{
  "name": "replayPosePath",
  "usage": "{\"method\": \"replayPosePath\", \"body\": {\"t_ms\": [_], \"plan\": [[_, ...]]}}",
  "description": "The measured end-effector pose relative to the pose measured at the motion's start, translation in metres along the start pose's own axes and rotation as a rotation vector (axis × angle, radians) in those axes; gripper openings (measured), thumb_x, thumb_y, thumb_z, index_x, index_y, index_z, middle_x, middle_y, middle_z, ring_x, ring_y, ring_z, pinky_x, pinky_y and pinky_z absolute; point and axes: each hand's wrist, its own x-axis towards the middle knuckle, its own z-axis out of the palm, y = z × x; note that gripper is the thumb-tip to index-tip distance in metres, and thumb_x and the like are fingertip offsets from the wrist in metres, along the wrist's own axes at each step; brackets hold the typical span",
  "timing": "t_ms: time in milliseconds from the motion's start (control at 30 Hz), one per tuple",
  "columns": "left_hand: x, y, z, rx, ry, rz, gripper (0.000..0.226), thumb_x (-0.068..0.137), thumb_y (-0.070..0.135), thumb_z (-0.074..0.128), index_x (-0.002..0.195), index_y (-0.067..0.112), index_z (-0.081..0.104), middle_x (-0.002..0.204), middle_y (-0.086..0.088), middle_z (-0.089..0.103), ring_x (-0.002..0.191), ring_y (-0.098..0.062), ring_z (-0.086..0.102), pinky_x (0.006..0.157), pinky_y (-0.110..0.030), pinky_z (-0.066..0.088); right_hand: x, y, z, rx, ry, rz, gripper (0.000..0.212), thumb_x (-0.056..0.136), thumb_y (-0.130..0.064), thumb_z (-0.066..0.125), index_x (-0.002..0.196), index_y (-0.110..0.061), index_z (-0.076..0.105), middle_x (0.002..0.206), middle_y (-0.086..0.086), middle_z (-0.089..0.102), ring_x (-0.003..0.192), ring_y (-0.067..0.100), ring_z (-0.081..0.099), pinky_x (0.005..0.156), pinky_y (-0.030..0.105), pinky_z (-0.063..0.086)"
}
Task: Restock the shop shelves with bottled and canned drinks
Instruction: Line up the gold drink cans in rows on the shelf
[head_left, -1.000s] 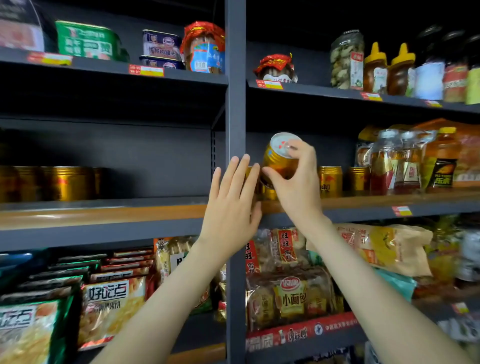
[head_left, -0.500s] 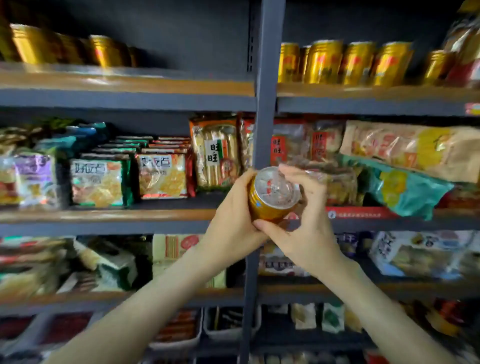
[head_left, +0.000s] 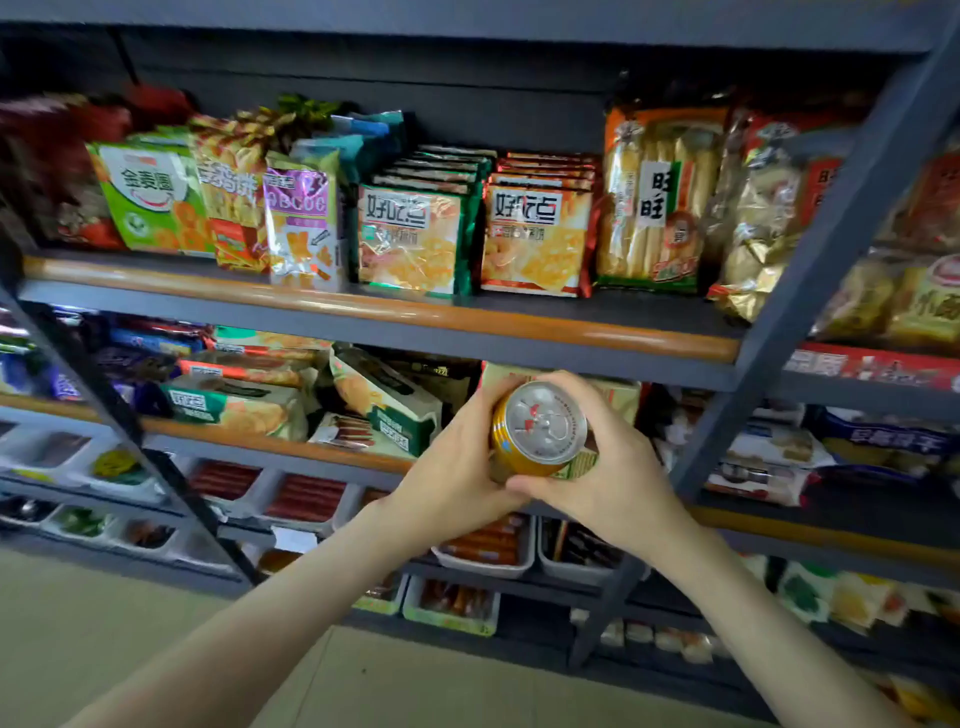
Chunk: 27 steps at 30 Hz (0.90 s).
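Two bare forearms reach up from the lower edge and meet on a gold can (head_left: 540, 434). The left hand (head_left: 454, 480) curls its fingers round the can's left side; the right hand (head_left: 621, 491) cups the right side, its fingers (head_left: 584, 397) arched over the rim and its thumb pressed underneath; the can sits between the two palms, held in the air before the shelving and tipped so its silver lid faces the camera. Down and left of the left knuckles lie white trays of red sausages (head_left: 306, 496); left of the fingertips and farther back is a shelf of tumbled biscuit packs (head_left: 384, 402); above the fingers, past an orange-edged shelf board (head_left: 363, 312), stand rows of cracker bags (head_left: 410, 239) and a tall rice-cracker bag (head_left: 652, 197); right of the fingers a grey post (head_left: 810, 291) rises at a slant.
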Motion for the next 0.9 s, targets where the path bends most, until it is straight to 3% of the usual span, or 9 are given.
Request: {"method": "replayPosePath", "body": {"t_ms": [133,200,267,333,400,533,667,767,900], "plan": [[-0.014,-0.042,-0.063,0.001,-0.098,-0.039,0.086,0.077,0.037,0.073,0.136,0.046,0.012,0.137,0.017,0.038,0.124,-0.002,0.047,0.098,-0.022,0.046,0.035,-0.022,0.055,0.311,0.107,0.149,0.067,0.064,-0.020,0.086,0.117,-0.040,0.051,0.106,-0.033,0.058,0.100,-0.014,0.056,0.077,0.013,0.050],[-0.019,-0.060,-0.091,-0.026,-0.125,-0.016,0.088,0.078,0.035,0.076,0.139,0.039,0.013,0.139,0.023,0.031,0.124,0.004,0.045,0.096,-0.018,0.046,0.054,-0.031,0.080,0.610,0.150,0.262,0.053,0.062,-0.023,0.081,0.109,-0.033,0.059,0.095,-0.023,0.067,0.091,-0.002,0.064,0.069,0.017,0.052],[-0.023,-0.074,-0.110,-0.024,-0.098,0.047,0.087,0.079,0.026,0.078,0.142,0.031,0.017,0.144,0.013,0.031,0.131,0.001,0.041,0.099,-0.020,0.045,0.067,-0.036,0.099,0.902,0.156,0.404,0.040,0.064,-0.026,0.074,0.102,-0.022,0.062,0.085,-0.011,0.072,0.086,0.011,0.069,0.065,0.024,0.055],[-0.024,-0.087,-0.127,0.033,-0.076,0.130,0.084,0.081,0.023,0.077,0.143,0.023,0.021,0.148,0.001,0.029,0.138,-0.011,0.036,0.105,-0.027,0.042,0.079,-0.043,0.118,1.134,0.142,0.559,0.033,0.069,-0.026,0.069,0.100,-0.015,0.064,0.085,0.001,0.074,0.082,0.016,0.071,0.063,0.032,0.059],[-0.024,-0.092,-0.135,0.144,-0.031,0.206,0.077,0.079,0.025,0.076,0.138,0.027,0.026,0.144,0.003,0.031,0.134,-0.013,0.036,0.102,-0.026,0.041,0.083,-0.047,0.126,1.272,0.086,0.656,0.036,0.074,-0.028,0.066,0.106,-0.013,0.065,0.096,0.009,0.073,0.089,0.021,0.071,0.069,0.038,0.061],[-0.020,-0.093,-0.147,0.150,-0.005,0.104,0.066,0.072,0.048,0.069,0.126,0.031,0.035,0.118,0.014,0.045,0.104,-0.008,0.051,0.075,-0.023,0.046,0.089,-0.039,0.132,1.161,-0.141,0.781,0.051,0.077,-0.044,0.062,0.119,-0.016,0.063,0.107,0.011,0.071,0.090,0.028,0.069,0.081,0.046,0.057],[-0.016,-0.092,-0.148,-0.175,0.070,-0.188,0.055,0.071,0.046,0.080,0.110,0.030,0.044,0.092,0.020,0.059,0.082,0.005,0.060,0.067,-0.013,0.046,0.090,-0.022,0.134,0.978,-0.223,0.611,0.081,0.056,-0.060,0.084,0.127,-0.030,0.059,0.125,0.001,0.065,0.109,0.021,0.066,0.096,0.052,0.050],[-0.010,-0.091,-0.143,-0.439,0.108,-0.480,0.055,0.066,0.059,0.072,0.104,0.026,0.048,0.078,0.011,0.064,0.064,-0.013,0.064,0.059,-0.032,0.054,0.088,-0.015,0.135,0.952,-0.192,0.461,0.076,0.060,-0.045,0.088,0.127,-0.030,0.056,0.126,0.002,0.061,0.113,0.024,0.063,0.083,0.042,0.057],[0.006,-0.087,-0.145,-0.409,-0.042,-0.669,0.067,0.073,0.069,0.058,0.108,0.013,0.048,0.090,-0.009,0.064,0.063,-0.016,0.066,0.063,-0.037,0.059,0.087,-0.013,0.134,0.862,-0.071,0.461,0.038,0.077,-0.027,0.067,0.114,-0.024,0.057,0.100,0.004,0.065,0.078,0.019,0.065,0.056,0.028,0.052]]}}
